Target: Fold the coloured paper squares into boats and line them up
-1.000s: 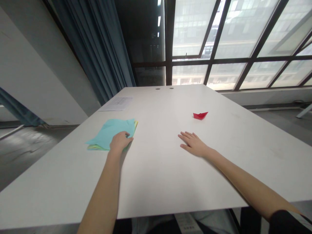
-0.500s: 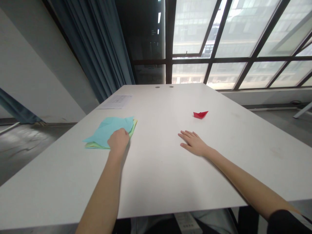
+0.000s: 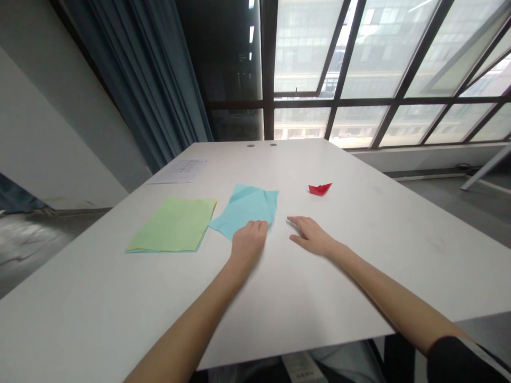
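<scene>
My left hand [image 3: 250,240] grips a light blue sheet of paper [image 3: 251,204] by its near right corner, with the fingertips partly hidden. The sheet is slightly bent and lies in front of me, its left corner close to a stack of coloured paper [image 3: 173,223] with a green sheet on top. Just right of the blue sheet, my right hand [image 3: 311,235] is held out palm down, fingers stretched and thumb apart, holding nothing. Beyond it sits a small red folded paper boat [image 3: 320,189].
A printed white sheet [image 3: 179,171] lies at the far left of the white table [image 3: 255,298]. Two round holes are near the table's far edge. A blue curtain [image 3: 159,69] and large windows [image 3: 307,48] stand behind.
My left hand has drawn the blue sheet rightward off the stack, uncovering the green sheet. My right hand stays nearly in place. The view has shifted slightly.
</scene>
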Available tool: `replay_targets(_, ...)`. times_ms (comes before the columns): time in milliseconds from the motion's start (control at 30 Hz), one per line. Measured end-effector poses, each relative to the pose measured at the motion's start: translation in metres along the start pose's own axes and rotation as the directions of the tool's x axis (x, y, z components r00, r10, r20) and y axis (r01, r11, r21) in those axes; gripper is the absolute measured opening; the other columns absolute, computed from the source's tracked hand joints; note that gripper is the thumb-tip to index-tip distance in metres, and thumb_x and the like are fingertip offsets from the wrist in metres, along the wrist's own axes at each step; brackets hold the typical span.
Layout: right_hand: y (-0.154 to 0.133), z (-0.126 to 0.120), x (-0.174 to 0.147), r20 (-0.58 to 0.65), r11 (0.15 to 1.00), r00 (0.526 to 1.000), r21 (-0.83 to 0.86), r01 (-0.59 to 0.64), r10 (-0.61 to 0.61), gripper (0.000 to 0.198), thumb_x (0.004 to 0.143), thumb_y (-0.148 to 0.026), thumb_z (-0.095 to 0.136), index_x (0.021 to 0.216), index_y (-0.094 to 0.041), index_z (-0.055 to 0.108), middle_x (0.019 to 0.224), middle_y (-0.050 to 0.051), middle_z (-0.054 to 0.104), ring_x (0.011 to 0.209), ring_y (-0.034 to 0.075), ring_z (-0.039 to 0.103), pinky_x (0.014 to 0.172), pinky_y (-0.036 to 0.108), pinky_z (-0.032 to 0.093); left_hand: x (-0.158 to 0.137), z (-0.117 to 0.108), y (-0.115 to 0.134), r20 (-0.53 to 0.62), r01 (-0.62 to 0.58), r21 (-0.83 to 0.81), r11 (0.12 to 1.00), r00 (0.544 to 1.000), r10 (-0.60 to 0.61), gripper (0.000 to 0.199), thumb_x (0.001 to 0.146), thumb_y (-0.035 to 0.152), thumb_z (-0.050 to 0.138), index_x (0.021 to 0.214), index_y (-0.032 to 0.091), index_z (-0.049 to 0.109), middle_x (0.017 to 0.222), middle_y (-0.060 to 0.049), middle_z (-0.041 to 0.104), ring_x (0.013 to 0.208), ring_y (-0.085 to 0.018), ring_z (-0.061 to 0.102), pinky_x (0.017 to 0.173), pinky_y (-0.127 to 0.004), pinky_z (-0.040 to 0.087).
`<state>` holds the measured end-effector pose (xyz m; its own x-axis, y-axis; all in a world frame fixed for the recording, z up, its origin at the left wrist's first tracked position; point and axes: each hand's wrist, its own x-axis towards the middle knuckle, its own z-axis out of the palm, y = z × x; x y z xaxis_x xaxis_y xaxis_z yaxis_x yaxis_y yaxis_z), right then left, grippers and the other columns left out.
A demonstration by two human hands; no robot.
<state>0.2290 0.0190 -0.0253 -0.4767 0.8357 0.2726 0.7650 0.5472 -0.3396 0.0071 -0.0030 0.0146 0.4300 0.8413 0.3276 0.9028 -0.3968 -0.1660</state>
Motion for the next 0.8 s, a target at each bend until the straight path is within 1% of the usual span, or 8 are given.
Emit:
replay_targets(133, -0.002, -0.006, 0.003, -0.212, 0.997, 0.977, 0.059, 0.042, -0.028, 0.039, 0.084, -0.027, 0.046, 0.121, -0.017, 0.043, 0.100, 0.010, 0.057, 0.094, 0.022, 0.052, 0.084, 0.040, 0.043, -0.002, 0.008, 0.017, 0.070, -0.157, -0.075, 0.985, 0.984, 0.162, 0.017, 0.087, 0.015, 0.038, 0.083, 0.016, 0.055, 0.079, -0.005, 0.062, 0.077, -0.020, 0.057, 0.061, -0.030, 0.040)
replay_targets(200, -0.005, -0.008, 0.004, -0.225, 0.997, 0.972, 0.030, 0.074, -0.065, 0.029, 0.085, -0.024, 0.044, 0.112, -0.018, 0.052, 0.095, 0.009, 0.058, 0.089, 0.021, 0.052, 0.081, 0.037, 0.043, -0.004, 0.010, 0.022, 0.094, -0.218, -0.126, 0.968, 0.969, 0.230, 0.018, 0.087, 0.019, 0.039, 0.081, 0.016, 0.056, 0.078, -0.005, 0.063, 0.076, -0.020, 0.057, 0.064, -0.031, 0.041)
replay_targets(333, -0.010, -0.010, 0.004, -0.060, 0.992, 0.991, -0.050, 0.119, -0.122, 0.028, 0.088, -0.027, 0.039, 0.103, -0.020, 0.062, 0.095, 0.008, 0.062, 0.089, 0.020, 0.054, 0.082, 0.036, 0.039, -0.006, 0.009, 0.029, 0.071, -0.315, -0.281, 0.906, 0.935, 0.347, 0.032, 0.089, 0.039, 0.037, 0.086, 0.016, 0.058, 0.089, -0.007, 0.064, 0.087, -0.021, 0.057, 0.074, -0.034, 0.040)
replay_targets(433, -0.012, -0.009, 0.003, 0.051, 0.993, 0.997, -0.091, 0.071, -0.066, 0.032, 0.090, -0.031, 0.036, 0.108, -0.023, 0.062, 0.100, 0.007, 0.065, 0.095, 0.020, 0.055, 0.087, 0.038, 0.035, -0.007, 0.005, 0.029, 0.054, -0.390, -0.393, 0.833, 0.894, 0.444, 0.037, 0.090, 0.042, 0.031, 0.095, 0.018, 0.059, 0.101, -0.008, 0.063, 0.097, -0.021, 0.055, 0.081, -0.037, 0.036)
replay_targets(500, -0.010, -0.009, 0.003, 0.078, 0.993, 0.997, -0.112, 0.033, -0.025, 0.033, 0.090, -0.034, 0.036, 0.107, -0.025, 0.062, 0.105, 0.007, 0.065, 0.099, 0.021, 0.055, 0.093, 0.041, 0.031, -0.006, 0.004, 0.025, 0.058, -0.397, -0.457, 0.796, 0.880, 0.472, 0.037, 0.091, 0.040, 0.029, 0.100, 0.020, 0.059, 0.105, -0.007, 0.063, 0.100, -0.020, 0.054, 0.082, -0.037, 0.034)
replay_targets(600, -0.006, -0.009, 0.003, 0.096, 0.993, 0.995, -0.119, 0.003, 0.009, 0.032, 0.087, -0.040, 0.042, 0.110, -0.027, 0.060, 0.114, 0.006, 0.062, 0.107, 0.022, 0.052, 0.100, 0.048, 0.023, -0.003, 0.004, 0.014, 0.067, -0.325, -0.528, 0.784, 0.905, 0.420, 0.038, 0.093, 0.036, 0.025, 0.102, 0.021, 0.059, 0.105, -0.005, 0.064, 0.100, -0.019, 0.054, 0.084, -0.037, 0.033)
replay_targets(700, 0.001, -0.009, 0.002, 0.139, 0.996, 0.990, -0.087, -0.003, 0.015, 0.033, 0.087, -0.040, 0.043, 0.115, -0.029, 0.056, 0.121, 0.006, 0.057, 0.113, 0.023, 0.048, 0.101, 0.054, 0.019, 0.001, 0.008, -0.005, 0.065, -0.197, -0.563, 0.802, 0.958, 0.281, 0.040, 0.093, 0.033, 0.024, 0.098, 0.021, 0.061, 0.102, -0.003, 0.066, 0.098, -0.017, 0.055, 0.085, -0.034, 0.035)
replay_targets(800, 0.014, -0.010, 0.001, 0.178, 0.999, 0.984, -0.054, 0.006, 0.003, 0.032, 0.087, -0.035, 0.042, 0.115, -0.031, 0.057, 0.125, 0.007, 0.053, 0.115, 0.024, 0.047, 0.099, 0.058, 0.020, 0.004, 0.015, -0.026, 0.096, -0.066, -0.525, 0.848, 0.986, 0.136, 0.034, 0.090, 0.035, 0.034, 0.092, 0.019, 0.063, 0.096, -0.004, 0.067, 0.093, -0.018, 0.056, 0.083, -0.032, 0.038)
